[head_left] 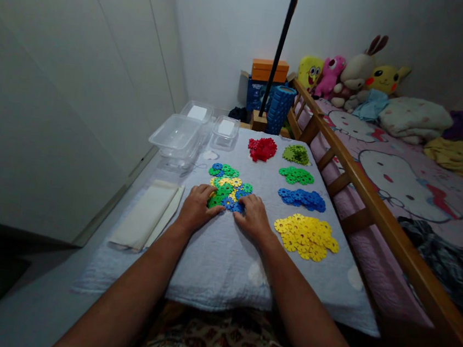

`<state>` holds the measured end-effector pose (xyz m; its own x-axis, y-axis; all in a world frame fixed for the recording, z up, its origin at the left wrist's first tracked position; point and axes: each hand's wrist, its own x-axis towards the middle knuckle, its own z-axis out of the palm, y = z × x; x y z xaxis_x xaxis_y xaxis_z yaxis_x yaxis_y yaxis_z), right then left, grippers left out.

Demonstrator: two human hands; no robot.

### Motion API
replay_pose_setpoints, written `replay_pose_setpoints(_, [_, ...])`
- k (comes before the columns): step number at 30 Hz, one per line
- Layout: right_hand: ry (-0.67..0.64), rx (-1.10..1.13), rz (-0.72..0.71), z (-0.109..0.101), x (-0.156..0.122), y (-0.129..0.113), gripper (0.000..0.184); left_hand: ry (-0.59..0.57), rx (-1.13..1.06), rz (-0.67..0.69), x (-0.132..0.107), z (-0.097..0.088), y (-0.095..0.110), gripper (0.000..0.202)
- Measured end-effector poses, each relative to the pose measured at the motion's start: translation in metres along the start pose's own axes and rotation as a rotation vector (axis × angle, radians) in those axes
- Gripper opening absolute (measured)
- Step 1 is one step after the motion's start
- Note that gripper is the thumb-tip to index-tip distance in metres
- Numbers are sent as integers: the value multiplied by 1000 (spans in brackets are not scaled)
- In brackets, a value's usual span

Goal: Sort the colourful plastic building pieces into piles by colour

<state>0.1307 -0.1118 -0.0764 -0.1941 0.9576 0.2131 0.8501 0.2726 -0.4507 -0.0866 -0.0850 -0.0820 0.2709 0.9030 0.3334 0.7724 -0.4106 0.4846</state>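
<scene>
A mixed heap of plastic snowflake discs (224, 190) in green, blue and yellow lies flat in the middle of the cloth. My left hand (200, 208) rests at its left edge, thumb and fingers apart and touching the green discs. From the right side my right hand (254, 217) curves against the blue discs, thumb apart from the fingers. Neither hand visibly lifts a disc. To the right are sorted piles: yellow discs (305, 236), blue discs (302, 198), green discs (296, 175), light green discs (296, 154) and red discs (262, 149).
Clear plastic containers (176, 133) stand at the back left, with a smaller lidded box (225, 130) beside them. Folded beige cloth bags (144, 217) lie at left. A black pole (279, 51) rises behind the table. The wooden bed rail (361, 195) runs along the right.
</scene>
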Motion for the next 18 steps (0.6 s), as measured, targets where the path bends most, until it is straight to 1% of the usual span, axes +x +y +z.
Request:
replay_pose_setpoints(5, [49,90,11,2,-2,8,34,-21,-113,22,0,-6,-6,60])
replay_pose_setpoints(11, [81,189,-14,3,-5,16,39,-102,-130,6,-8,-18,-21,74])
replay_pose_setpoints(13, [84,208,-16,3,-5,17,40,-128,-111,-10,-10,-20,-23,72])
replay_pose_setpoints(18, [103,240,-2,3,-5,18,37,-180,-124,-56,-9,-20,-23,58])
